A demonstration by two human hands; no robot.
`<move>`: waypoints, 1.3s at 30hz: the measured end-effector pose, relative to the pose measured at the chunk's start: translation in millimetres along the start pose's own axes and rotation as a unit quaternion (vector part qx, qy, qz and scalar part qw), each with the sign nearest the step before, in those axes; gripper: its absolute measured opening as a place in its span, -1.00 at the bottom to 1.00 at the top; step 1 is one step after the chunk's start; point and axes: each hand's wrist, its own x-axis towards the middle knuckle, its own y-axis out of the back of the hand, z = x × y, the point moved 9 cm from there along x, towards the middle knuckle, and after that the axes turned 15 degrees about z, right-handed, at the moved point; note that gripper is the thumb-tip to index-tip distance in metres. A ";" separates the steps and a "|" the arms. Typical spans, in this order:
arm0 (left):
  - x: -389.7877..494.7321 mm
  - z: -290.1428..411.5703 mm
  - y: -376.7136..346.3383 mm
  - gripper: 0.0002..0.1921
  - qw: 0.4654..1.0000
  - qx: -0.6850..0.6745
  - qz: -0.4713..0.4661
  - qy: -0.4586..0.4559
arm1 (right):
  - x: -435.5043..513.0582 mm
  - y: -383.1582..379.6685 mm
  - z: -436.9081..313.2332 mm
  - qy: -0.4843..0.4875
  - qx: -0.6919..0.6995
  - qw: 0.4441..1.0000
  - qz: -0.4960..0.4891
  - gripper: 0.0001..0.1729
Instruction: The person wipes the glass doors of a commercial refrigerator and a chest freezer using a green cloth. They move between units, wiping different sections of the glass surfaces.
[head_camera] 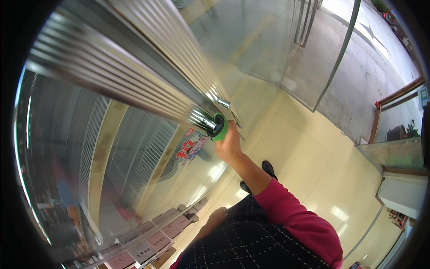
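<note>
My right hand [230, 144] is closed around a green cloth [220, 129] and presses it by the end of a chrome door handle [206, 121], on a metal-framed glass door. Something black shows inside the green loop; I cannot tell what it is. A second chrome fitting [223, 102] sits just above on the neighbouring ribbed metal frame [168, 43]. My left hand [216, 215] hangs low beside the dark checked apron [248, 235], away from the glass; its fingers are partly hidden and nothing shows in it.
Rows of small boxes [158, 240] stand along the foot of the glass at lower left. A glass door [315, 67] stands at upper right, with paving beyond. A white cabinet [401, 195] is at the right, and a potted plant [399, 132] is above it. Tiled floor [302, 141] lies between.
</note>
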 end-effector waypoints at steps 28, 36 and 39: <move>-22.1 -10.3 -17.8 -0.58 0.999 -0.050 0.003 0.010 | -219.1 -24.8 154.9 -0.644 0.045 0.764 0.006 -0.69; -4.0 53.7 27.2 -0.55 0.977 -0.181 0.076 0.086 | -161.2 19.1 25.6 -0.661 0.549 0.479 -0.181 -0.45; 9.4 74.3 63.2 -0.65 0.924 -0.330 0.195 0.003 | -155.4 26.3 22.1 -0.664 0.504 0.513 -0.205 -0.41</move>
